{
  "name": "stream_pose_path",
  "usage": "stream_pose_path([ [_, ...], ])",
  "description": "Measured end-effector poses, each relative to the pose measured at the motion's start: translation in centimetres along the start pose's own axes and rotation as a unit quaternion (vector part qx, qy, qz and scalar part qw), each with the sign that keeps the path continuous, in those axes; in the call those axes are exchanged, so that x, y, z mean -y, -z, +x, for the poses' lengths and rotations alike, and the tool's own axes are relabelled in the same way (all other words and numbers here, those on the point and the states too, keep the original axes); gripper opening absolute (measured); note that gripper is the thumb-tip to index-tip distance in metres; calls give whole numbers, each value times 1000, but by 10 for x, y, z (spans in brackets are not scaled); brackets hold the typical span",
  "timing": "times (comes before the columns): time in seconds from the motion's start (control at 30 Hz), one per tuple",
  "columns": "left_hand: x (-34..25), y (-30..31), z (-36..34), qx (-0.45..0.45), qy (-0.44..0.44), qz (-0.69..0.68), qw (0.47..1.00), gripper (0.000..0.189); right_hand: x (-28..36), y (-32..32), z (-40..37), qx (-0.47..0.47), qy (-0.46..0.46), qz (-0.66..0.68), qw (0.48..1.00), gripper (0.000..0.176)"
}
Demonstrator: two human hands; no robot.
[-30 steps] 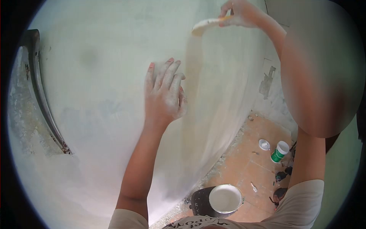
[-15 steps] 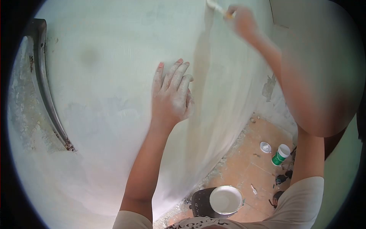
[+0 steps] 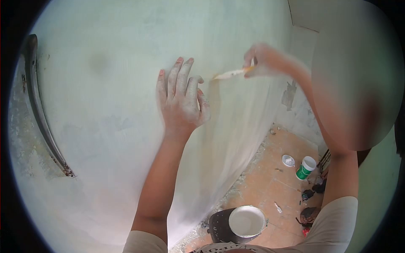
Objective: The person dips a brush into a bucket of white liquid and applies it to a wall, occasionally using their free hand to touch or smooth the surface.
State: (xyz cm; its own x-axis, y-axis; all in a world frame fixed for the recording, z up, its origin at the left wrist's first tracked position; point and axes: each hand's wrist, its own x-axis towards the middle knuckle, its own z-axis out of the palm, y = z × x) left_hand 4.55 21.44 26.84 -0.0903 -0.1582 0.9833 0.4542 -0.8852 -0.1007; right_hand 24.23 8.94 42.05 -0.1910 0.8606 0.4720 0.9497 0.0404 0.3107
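Observation:
My right hand (image 3: 263, 61) grips a paintbrush (image 3: 232, 74) with a white-smeared body and a yellowish handle end. Its tip meets the pale wall (image 3: 126, 147), at the top of a darker vertical streak (image 3: 211, 109). To the left of the brush is my left hand (image 3: 181, 101), white with dust or paint. Its fingers are spread up against or close to the wall, and it holds nothing; actual contact cannot be made out.
Below stands a dark container with a white-filled bucket (image 3: 248, 237) at its top. On the tiled floor (image 3: 261, 168) lie a green-and-white tub (image 3: 306, 168), its lid (image 3: 288, 160) and a small white tool (image 3: 278, 207). A curved metal frame (image 3: 40, 105) edges the left.
My right hand has brought the brush down the wall from near the top, now tilted with its tip to the left. My left hand has shifted slightly left and up, still open.

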Motion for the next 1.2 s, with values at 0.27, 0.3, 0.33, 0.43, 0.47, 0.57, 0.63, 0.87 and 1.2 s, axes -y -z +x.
stream_pose_path([
  [0.27,3,-3,-9,14,-8,-1,1000,17,-4,119,102,86,-68,-180,977,34],
  [0.3,3,-2,-10,22,-7,-5,1000,17,-7,131,106,48,-71,-190,978,37],
  [0.33,3,-1,-11,17,-6,-10,1000,15,-16,142,109,11,-74,-199,977,40],
  [0.43,4,-1,-11,14,-4,-9,1000,15,-48,159,101,-103,-61,-218,969,38],
  [0.47,5,-1,-12,14,0,-4,1000,15,-55,158,96,-216,-54,-280,934,37],
  [0.57,5,-3,-13,10,-2,6,1000,15,-49,133,93,-323,-78,-291,897,34],
  [0.63,4,-2,-13,12,-1,13,1000,16,-40,102,94,-312,-149,-208,915,32],
  [0.87,2,-3,-12,-10,-7,14,1000,17,40,-37,20,-209,-125,-28,970,14],
  [1.2,-24,8,2,20,47,-7,999,14,-9,12,34,37,-19,-14,999,30],
])
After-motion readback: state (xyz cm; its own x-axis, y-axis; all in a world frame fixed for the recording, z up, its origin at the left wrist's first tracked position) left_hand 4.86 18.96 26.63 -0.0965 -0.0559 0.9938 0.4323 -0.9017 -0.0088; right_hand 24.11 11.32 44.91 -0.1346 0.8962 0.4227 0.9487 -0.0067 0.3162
